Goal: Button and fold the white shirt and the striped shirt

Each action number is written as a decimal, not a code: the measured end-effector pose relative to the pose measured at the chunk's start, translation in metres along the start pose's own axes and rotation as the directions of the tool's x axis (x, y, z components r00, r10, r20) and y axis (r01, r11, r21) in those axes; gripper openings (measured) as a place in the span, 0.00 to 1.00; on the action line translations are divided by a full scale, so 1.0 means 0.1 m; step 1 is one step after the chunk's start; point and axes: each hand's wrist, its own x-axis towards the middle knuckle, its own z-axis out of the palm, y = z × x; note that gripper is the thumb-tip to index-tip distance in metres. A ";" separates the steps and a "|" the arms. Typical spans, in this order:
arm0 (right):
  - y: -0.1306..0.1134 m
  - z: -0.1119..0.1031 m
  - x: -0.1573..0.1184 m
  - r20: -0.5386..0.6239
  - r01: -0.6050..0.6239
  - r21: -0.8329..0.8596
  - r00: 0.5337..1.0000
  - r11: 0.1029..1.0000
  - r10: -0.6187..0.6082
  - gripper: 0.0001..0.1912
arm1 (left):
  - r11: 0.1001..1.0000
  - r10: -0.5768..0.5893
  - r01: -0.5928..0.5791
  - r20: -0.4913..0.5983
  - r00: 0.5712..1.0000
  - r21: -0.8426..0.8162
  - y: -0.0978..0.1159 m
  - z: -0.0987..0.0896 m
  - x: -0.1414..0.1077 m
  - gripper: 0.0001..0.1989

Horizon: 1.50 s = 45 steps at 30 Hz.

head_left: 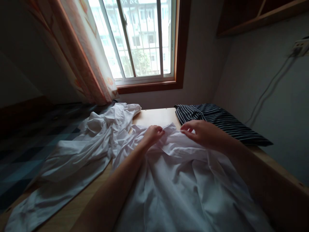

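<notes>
A white garment [178,180] lies spread and wrinkled over the wooden table, its collar end at the far side. My left hand [154,133] is at the collar area, its fingers curled together on the white cloth; whatever is between them is too small to make out. Just right of the collar, my right hand [200,132] hovers over the cloth with thumb and fingers apart and a gap between them. No cloth shows between its fingertips.
Another crumpled white garment [96,141] lies on the left, partly over a checked cloth [31,151]. A black striped cloth [217,120] rests at the back right of the wooden table [156,116]. Beyond are a window, a curtain [79,51] and a wall cable.
</notes>
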 end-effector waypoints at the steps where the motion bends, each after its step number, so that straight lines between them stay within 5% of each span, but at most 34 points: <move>1: 0.11 -0.05 0.06 -0.067 -0.064 -0.019 0.996 0.998 0.062 0.14 | 0.999 0.008 -0.007 -0.028 1.000 0.034 -0.04 0.01 0.00 0.11; 3: 0.31 -0.07 0.16 -0.069 -0.201 -0.048 0.978 0.978 0.197 0.15 | 0.996 0.044 -0.038 -0.075 0.996 0.085 -0.11 0.04 0.01 0.11; 7: 0.64 0.05 0.27 0.315 -0.336 -0.085 0.884 0.938 0.345 0.25 | 0.988 0.127 -0.118 -0.088 0.988 0.102 -0.21 0.18 -0.01 0.09; 17: 0.82 -0.02 0.23 0.645 -0.313 0.026 0.731 0.949 0.223 0.34 | 0.988 0.130 -0.124 -0.071 0.989 0.092 -0.24 0.33 0.00 0.15; 20: 0.83 -0.02 0.23 0.674 -0.232 0.103 0.731 0.967 0.104 0.30 | 0.989 0.136 -0.131 -0.081 0.987 0.067 -0.23 0.33 0.01 0.16; 23: 0.84 -0.03 0.21 0.648 -0.141 0.188 0.761 0.972 -0.014 0.22 | 0.991 0.137 -0.137 -0.088 0.987 -0.001 -0.22 0.33 0.04 0.17; 25: 0.83 -0.07 0.20 0.605 -0.133 0.158 0.796 0.978 0.011 0.18 | 0.988 0.145 -0.149 -0.084 0.986 -0.041 -0.22 0.34 0.05 0.16; 28: 0.81 -0.12 0.22 0.512 -0.207 0.021 0.843 0.978 0.167 0.13 | 0.985 0.160 -0.164 -0.083 0.984 -0.045 -0.21 0.34 0.06 0.14; 34: 0.84 -0.04 0.42 0.286 -0.353 -0.287 0.855 0.890 0.431 0.13 | 0.998 0.059 -0.058 -0.113 0.992 0.008 -0.11 0.32 0.05 0.10; 38: 0.85 -0.04 0.56 0.041 -0.318 -0.410 0.930 0.855 0.366 0.16 | 0.998 -0.052 0.048 -0.114 0.992 -0.036 -0.05 0.31 0.06 0.09; 41: 0.93 -0.06 0.62 -0.178 -0.259 -0.453 0.964 0.853 0.198 0.19 | 0.992 -0.123 0.121 -0.120 0.985 -0.018 -0.04 0.31 0.06 0.10; 43: 1.05 -0.03 0.64 -0.205 -0.188 -0.480 0.974 0.857 0.099 0.18 | 0.983 -0.182 0.185 -0.134 0.974 0.009 -0.05 0.32 0.06 0.11; 45: 1.21 0.05 0.62 -0.105 -0.131 -0.486 0.990 0.864 0.091 0.16 | 0.970 -0.230 0.238 -0.140 0.963 0.043 -0.06 0.32 0.06 0.12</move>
